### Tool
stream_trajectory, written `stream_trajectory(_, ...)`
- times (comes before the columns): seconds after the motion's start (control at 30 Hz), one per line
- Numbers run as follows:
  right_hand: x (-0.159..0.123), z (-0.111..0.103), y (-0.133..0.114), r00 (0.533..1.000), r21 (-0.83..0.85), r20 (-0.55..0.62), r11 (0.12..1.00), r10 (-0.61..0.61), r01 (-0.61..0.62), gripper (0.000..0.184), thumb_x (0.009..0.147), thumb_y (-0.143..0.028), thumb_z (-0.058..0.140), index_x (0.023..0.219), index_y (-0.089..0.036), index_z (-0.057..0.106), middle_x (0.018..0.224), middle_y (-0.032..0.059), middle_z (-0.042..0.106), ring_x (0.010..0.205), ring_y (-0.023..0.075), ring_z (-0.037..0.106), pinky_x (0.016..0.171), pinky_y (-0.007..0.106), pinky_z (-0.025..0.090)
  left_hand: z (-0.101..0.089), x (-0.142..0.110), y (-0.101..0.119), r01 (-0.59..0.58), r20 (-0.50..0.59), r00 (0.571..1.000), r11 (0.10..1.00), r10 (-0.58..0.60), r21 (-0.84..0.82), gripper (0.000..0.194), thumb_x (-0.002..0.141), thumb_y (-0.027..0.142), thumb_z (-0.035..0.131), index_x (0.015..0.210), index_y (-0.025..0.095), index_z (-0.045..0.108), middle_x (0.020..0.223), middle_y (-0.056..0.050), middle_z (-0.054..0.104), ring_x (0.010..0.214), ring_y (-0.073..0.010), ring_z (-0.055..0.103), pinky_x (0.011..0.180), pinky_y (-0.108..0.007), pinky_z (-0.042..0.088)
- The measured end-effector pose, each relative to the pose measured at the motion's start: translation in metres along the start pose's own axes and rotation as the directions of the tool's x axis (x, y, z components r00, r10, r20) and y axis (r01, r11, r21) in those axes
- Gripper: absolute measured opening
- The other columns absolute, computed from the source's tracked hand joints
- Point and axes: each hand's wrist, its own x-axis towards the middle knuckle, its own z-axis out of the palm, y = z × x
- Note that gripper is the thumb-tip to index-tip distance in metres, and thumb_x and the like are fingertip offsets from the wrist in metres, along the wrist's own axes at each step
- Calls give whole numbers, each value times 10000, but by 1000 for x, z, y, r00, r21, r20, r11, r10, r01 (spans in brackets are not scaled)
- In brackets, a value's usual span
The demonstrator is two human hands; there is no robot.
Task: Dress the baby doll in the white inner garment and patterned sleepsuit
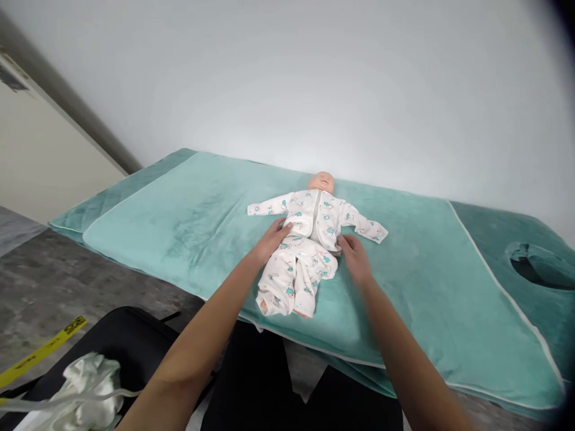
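Observation:
A baby doll [321,181] lies on its back on a teal padded table [188,209], dressed in a white printed sleepsuit [309,239] with sleeves spread out. My left hand [273,237] rests on the doll's left side at the waist, fingers stretched flat on the cloth. My right hand [354,256] lies at the other side of the waist, fingers extended and touching the suit's edge. Neither hand grips anything.
The table has a face hole [539,269] at its right end and a pale wall behind. A black chair [130,341] stands at the lower left with crumpled white cloth [87,383] on it. Yellow tape [40,353] marks the grey floor.

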Motion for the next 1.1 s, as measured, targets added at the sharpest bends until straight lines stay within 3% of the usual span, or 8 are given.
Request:
stream_trajectory(0.1,19,16,-6,997,-6,75,1000,-26,26,471,867,-616,580,1112,-219,635,1134,74,664,1048,260,588,947,396,464,12,13,-1,5,107,994,995,6,-102,667,727,427,829,1331,248,611,1280,-101,673,1172,-294,634,988,-392,497)
stream_trajectory(0.3,59,30,-5,988,139,-14,978,-154,154,516,895,-556,583,1306,-244,569,1375,74,593,1269,261,529,1084,406,415,28,52,6,-65,122,989,982,88,-176,667,717,390,838,1324,228,615,1298,-85,675,1193,-298,628,1027,-405,491)
stream_trajectory(0.53,78,26,19,988,223,-15,963,-151,151,559,875,-537,623,1341,-237,560,1426,81,563,1319,250,504,1131,428,387,23,69,-9,-23,-4,1000,974,23,-225,566,788,481,761,1270,219,619,1256,-74,680,1177,-303,620,1010,-410,493)
stream_trajectory(0.73,69,23,16,892,-19,-280,931,-356,365,307,853,-454,680,1070,-238,659,1155,58,627,1105,224,575,901,375,493,11,65,-16,-233,19,972,972,233,-7,478,790,470,745,1189,241,613,1414,-71,561,1328,-292,521,1131,-436,409)
stream_trajectory(0.8,63,21,9,841,-104,-238,874,-486,475,182,858,-401,694,940,-241,670,1034,38,618,983,197,582,806,334,489,7,62,-12,-306,179,943,941,279,146,554,740,468,792,1226,265,623,1575,-64,388,1463,-329,369,1187,-445,355)
stream_trajectory(0.9,56,18,2,797,-129,5,790,-604,600,85,871,-330,694,880,-246,682,913,19,600,843,174,559,733,316,467,1,61,-10,-393,401,884,848,241,356,692,702,452,829,1339,321,591,1689,-10,118,1551,-368,149,1207,-454,342)
stream_trajectory(1.0,54,18,4,809,-143,150,797,-569,587,149,850,-298,716,988,-246,696,971,33,597,806,169,539,713,319,464,1,64,-17,-459,382,874,771,301,442,650,786,432,760,1387,323,538,1686,-23,112,1552,-348,162,1224,-475,317)
stream_trajectory(1.1,58,21,10,854,-213,4,834,-520,509,322,829,-294,731,1138,-238,658,1088,55,565,836,170,529,748,330,475,7,69,-24,-514,262,857,694,444,504,513,852,398,696,1332,285,554,1611,-74,292,1512,-298,285,1233,-474,300)
